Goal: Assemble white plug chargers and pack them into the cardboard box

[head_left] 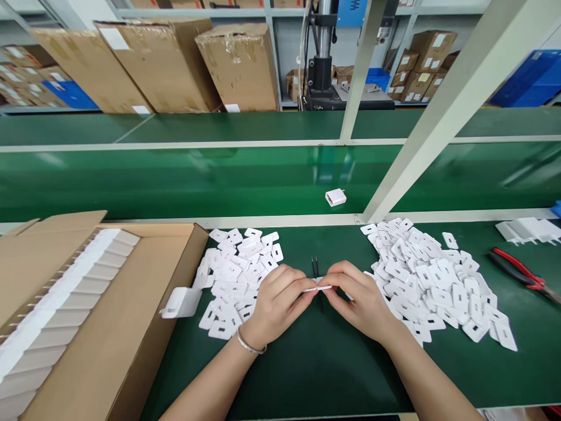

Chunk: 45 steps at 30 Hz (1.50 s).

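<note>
The desk is covered in dark green, and the belt behind it is a brighter, glossy green edged with pale strips. The small plates in the left heap and the right heap are plain white, each with a dark cut-out. The plate between the hands is white too. The tweezers are black. The open box is plain brown cardboard, and the row of parts inside is white. The cutters have red handles. The bins on the far shelf are blue. A silver bracelet rings the left wrist.
</note>
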Motion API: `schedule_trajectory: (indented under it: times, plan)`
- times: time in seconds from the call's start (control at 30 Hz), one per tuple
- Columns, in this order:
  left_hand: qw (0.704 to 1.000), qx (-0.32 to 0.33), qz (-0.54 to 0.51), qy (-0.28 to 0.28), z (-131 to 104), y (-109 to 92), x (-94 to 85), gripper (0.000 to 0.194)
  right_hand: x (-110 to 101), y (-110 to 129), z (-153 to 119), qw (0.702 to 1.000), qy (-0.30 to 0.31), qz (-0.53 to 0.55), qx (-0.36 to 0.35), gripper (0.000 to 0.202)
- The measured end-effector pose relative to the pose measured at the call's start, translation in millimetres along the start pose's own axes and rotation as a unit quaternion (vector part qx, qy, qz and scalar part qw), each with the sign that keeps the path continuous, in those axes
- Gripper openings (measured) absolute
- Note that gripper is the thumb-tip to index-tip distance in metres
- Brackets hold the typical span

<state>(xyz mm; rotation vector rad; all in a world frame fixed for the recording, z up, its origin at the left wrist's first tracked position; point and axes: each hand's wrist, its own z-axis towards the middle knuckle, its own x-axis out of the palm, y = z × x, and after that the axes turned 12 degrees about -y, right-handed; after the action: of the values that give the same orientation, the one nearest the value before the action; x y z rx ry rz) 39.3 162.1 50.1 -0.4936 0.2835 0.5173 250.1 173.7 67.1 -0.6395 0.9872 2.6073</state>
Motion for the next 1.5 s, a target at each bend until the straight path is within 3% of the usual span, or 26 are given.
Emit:
schedule_trajectory:
  times: [1.2,1.5]
  plan:
    - [1.0,-0.021,-0.01,-0.004,-0.4,0.9,3.0,0.011,1.7,-5.0,-2.5,0.999,0.023,0.007,0.027,0.016]
    - [0.993,-0.099,-0.065,-0.016,-0.1,-3.0,4.4,0.007,1.7,-1.6,-2.5,0.997,0.011,0.051,0.051,0.016]
